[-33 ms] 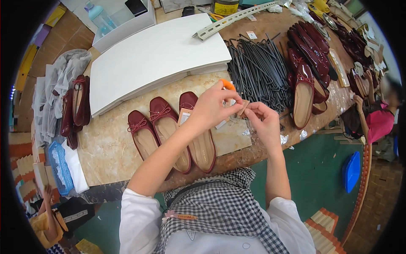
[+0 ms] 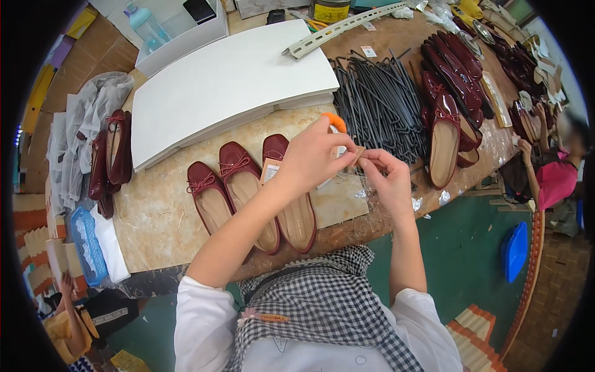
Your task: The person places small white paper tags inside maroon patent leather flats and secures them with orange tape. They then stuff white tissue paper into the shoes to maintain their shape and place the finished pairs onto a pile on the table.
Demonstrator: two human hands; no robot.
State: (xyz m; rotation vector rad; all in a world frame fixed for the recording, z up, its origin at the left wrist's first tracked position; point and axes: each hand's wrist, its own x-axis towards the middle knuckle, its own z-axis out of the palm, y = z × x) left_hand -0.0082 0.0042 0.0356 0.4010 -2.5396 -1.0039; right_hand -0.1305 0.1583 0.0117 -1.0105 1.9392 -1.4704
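My left hand (image 2: 317,150) and my right hand (image 2: 385,177) meet over the front part of the workbench, pinching a small tan tag (image 2: 357,156) between their fingertips. An orange loop (image 2: 335,121), like a tool handle, shows behind my left hand; the rest of it is hidden. A pale paper tag (image 2: 338,150) shows between my left fingers, and a thin clear strand seems to hang below. Under my left forearm lie several dark red flats (image 2: 295,217) with bows and beige insoles, toes pointing away. A price tag (image 2: 270,170) rests by the forearm.
Left of centre lies a white paper stack (image 2: 229,87) with a perforated metal angle (image 2: 344,30) across its corner. Black bent rods (image 2: 378,99) and more red shoes (image 2: 447,133) lie to the right. Co-workers are at the far right (image 2: 555,180) and lower left (image 2: 68,322).
My fingers have shifted very slightly around the tan tag, and the orange loop has tilted a little. At the lower left, the co-worker's hand has moved and a pale panel shows above it.
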